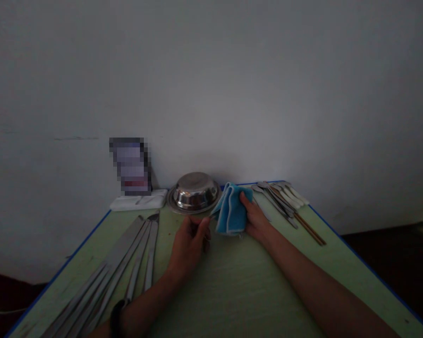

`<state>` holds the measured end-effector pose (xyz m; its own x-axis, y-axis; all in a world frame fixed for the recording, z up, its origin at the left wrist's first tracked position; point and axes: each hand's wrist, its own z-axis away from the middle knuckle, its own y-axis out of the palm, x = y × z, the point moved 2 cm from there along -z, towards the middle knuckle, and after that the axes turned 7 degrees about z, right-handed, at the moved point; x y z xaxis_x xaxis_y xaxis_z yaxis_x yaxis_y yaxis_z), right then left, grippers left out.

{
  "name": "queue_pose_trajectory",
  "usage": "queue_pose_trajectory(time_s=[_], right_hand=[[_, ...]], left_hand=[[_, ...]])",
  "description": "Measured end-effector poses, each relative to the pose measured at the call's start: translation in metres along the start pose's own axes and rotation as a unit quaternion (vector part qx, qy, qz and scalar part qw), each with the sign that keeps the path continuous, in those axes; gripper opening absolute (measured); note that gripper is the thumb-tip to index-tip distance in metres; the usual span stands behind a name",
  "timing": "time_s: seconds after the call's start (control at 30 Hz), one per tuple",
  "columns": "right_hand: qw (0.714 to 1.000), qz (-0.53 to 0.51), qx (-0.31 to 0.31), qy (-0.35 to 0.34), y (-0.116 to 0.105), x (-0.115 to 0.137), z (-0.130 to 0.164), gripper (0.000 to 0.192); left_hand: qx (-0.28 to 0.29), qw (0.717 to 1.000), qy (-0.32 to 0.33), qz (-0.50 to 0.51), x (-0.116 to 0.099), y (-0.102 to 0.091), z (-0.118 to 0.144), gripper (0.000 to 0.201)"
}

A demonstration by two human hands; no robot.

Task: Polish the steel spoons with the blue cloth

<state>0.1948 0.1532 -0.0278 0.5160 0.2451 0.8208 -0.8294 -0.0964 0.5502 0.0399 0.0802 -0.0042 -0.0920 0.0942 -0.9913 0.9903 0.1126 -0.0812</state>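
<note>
Left hand (189, 244): rests on the table (232, 291) near its middle, fingers curled narrow around a thin metal utensil (211, 217) whose tip pokes out at the hand's 1 o'clock; what kind of utensil cannot be told.
Right hand (255, 218): grips a folded blue cloth (231, 209), thumb on top, the cloth at the hand's 9 o'clock.
Cloth and utensil: the cloth's lower left edge meets the utensil's tip, between the two hands.
Steel bowl (194, 192): upside down at the table's 12 o'clock, just beside the cloth on its left.
Long metal pieces (127, 263): a fanned row at the table's 8 o'clock, left of the left hand.
Spoons (280, 195): a bunch at the table's 1 o'clock, just beyond the right hand, with thin brown sticks (310, 230) among them.
White folded cloth (139, 202): at 11 o'clock against the wall (211, 84), under a blurred upright object (131, 165).
Wrist: a dark band (115, 319) on the left forearm.
</note>
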Motion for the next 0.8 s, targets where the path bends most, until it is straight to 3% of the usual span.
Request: queue_pose_trajectory(time_s=[0.23, 0.37, 0.57, 0.8], right_hand=[[0.999, 0.020, 0.044, 0.017, 0.004, 0.001, 0.005, 0.025], [0.996, 0.035, 0.075, 0.035, 0.009, 0.001, 0.010, 0.026], [0.999, 0.014, 0.039, 0.033, 0.012, 0.001, 0.010, 0.018], [0.998, -0.022, -0.049, 0.018, 0.000, 0.001, -0.004, 0.027]], left_hand=[[0.102, 0.992, 0.008, -0.080, -0.003, 0.004, 0.003, 0.025], [0.122, 0.987, 0.019, -0.103, -0.005, 0.004, 0.004, 0.030], [0.127, 0.982, 0.038, -0.133, -0.005, 0.003, 0.003, 0.030], [0.160, 0.969, 0.056, -0.179, -0.006, 0.006, 0.009, 0.024]])
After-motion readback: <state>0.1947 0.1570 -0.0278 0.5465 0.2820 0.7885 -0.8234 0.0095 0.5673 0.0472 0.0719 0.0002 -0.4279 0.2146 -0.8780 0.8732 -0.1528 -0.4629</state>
